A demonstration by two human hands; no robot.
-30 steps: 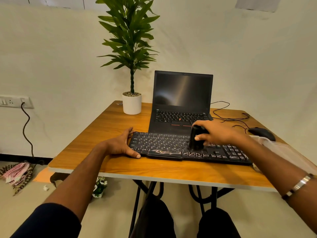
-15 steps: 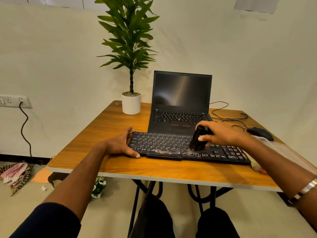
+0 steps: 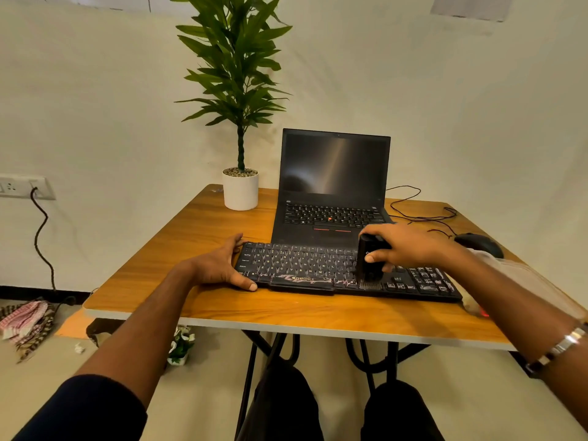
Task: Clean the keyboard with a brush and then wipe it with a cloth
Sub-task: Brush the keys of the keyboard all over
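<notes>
Head view: keyboard (image 3: pixel 318 265) lies flat on the wooden table (image 3: pixel 191 237), just in front of the open laptop (image 3: pixel 334 186). Left hand (image 3: pixel 219 267) is braced on the keyboard's left end, fingers spread, thumb along the near edge, holding nothing. Right hand (image 3: pixel 410 246) is wrapped around the black brush (image 3: pixel 369 261), upright, bristles down on the keys right of centre. Pale cloth (image 3: pixel 515 275) lies on the table under the right forearm, beside the mouse (image 3: pixel 479 243). Potted plant (image 3: pixel 240 189) stands at the back left.
</notes>
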